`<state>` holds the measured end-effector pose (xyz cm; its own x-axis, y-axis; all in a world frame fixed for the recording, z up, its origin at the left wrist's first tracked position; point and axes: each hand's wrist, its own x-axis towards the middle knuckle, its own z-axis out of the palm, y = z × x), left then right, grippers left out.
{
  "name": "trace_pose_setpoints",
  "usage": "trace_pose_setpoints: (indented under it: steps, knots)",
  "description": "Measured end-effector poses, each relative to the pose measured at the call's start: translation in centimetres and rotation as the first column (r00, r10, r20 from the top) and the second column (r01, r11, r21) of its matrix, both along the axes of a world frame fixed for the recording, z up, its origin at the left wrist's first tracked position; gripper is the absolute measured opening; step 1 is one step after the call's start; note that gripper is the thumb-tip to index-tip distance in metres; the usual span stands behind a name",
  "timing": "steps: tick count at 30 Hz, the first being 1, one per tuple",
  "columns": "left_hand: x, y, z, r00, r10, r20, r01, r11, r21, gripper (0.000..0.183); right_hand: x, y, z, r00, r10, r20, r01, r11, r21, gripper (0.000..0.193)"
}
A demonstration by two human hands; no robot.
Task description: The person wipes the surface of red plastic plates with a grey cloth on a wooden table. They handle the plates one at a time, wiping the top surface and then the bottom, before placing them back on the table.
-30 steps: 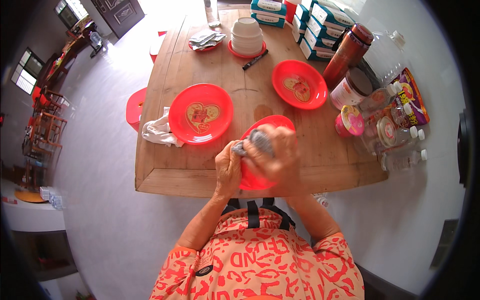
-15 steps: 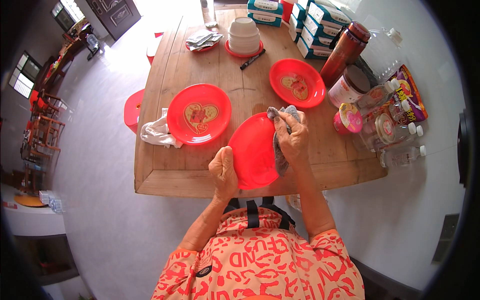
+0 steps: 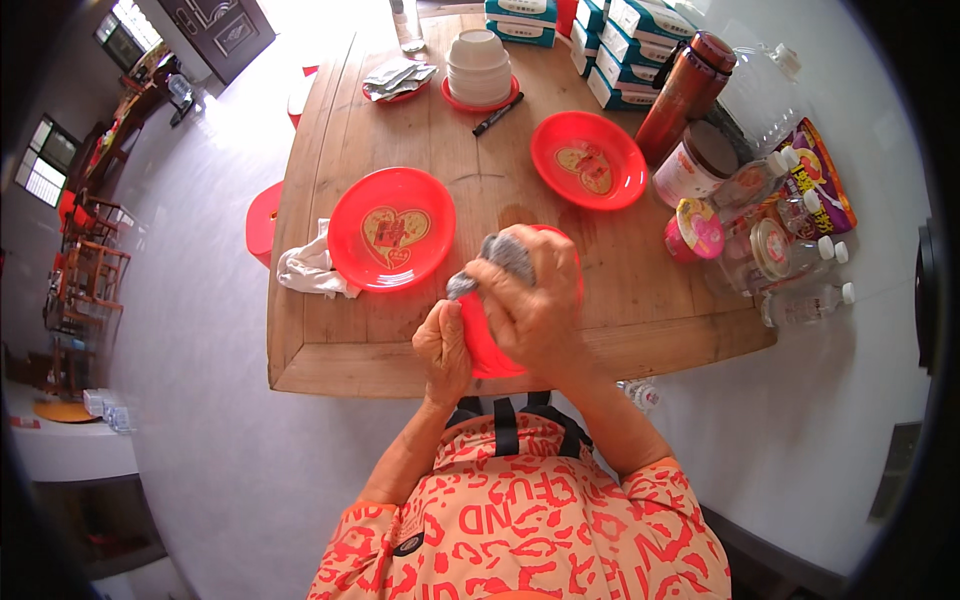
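My left hand (image 3: 445, 350) grips the near rim of a red plastic plate (image 3: 484, 346), held tilted above the front edge of the wooden table (image 3: 330, 350). My right hand (image 3: 530, 300) presses a grey cloth (image 3: 500, 256) against the plate's face and covers most of it. Two more red plates lie flat on the table: one with a heart picture (image 3: 392, 228) to the left, another (image 3: 588, 160) farther back on the right.
A white rag (image 3: 310, 270) lies at the table's left edge. Stacked white bowls (image 3: 478, 66), a black marker (image 3: 497, 114), a tall red flask (image 3: 688, 92), jars, water bottles (image 3: 800, 300) and tissue boxes (image 3: 630, 30) crowd the back and right. A red stool (image 3: 262, 218) stands left.
The plate has tilted more edge-on toward me. My right hand with the cloth has swept from the plate's upper right across to its middle and left.
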<state>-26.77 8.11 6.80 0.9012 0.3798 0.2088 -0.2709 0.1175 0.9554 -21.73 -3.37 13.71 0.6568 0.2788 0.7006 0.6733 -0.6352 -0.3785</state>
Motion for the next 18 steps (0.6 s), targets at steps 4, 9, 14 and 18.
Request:
trace_pose_setpoints:
  steps: [4,9,14,18]
  knots:
    - [0.0,0.6,-0.8,1.0,-0.012,0.002,0.012,1.0,0.015,0.033,2.2,-1.6,-0.6,0.987,-0.016,-0.158,0.047,0.979,0.196,0.019]
    - [0.4,0.3,-0.2,1.0,0.006,-0.022,-0.005,0.999,0.039,0.035,4.3,-4.3,-3.6,0.896,0.033,-0.442,0.132,0.932,0.338,0.021]
    - [1.0,0.1,-1.2,0.999,0.035,-0.034,-0.037,0.997,-0.07,0.033,1.2,-1.3,-2.7,0.996,-0.091,-0.004,0.09,0.99,0.108,0.028]
    - [0.9,-0.3,-1.4,0.999,0.025,0.028,-0.022,0.995,-0.101,0.034,-1.4,0.8,-1.3,0.996,0.024,0.091,-0.014,0.994,-0.113,0.031]
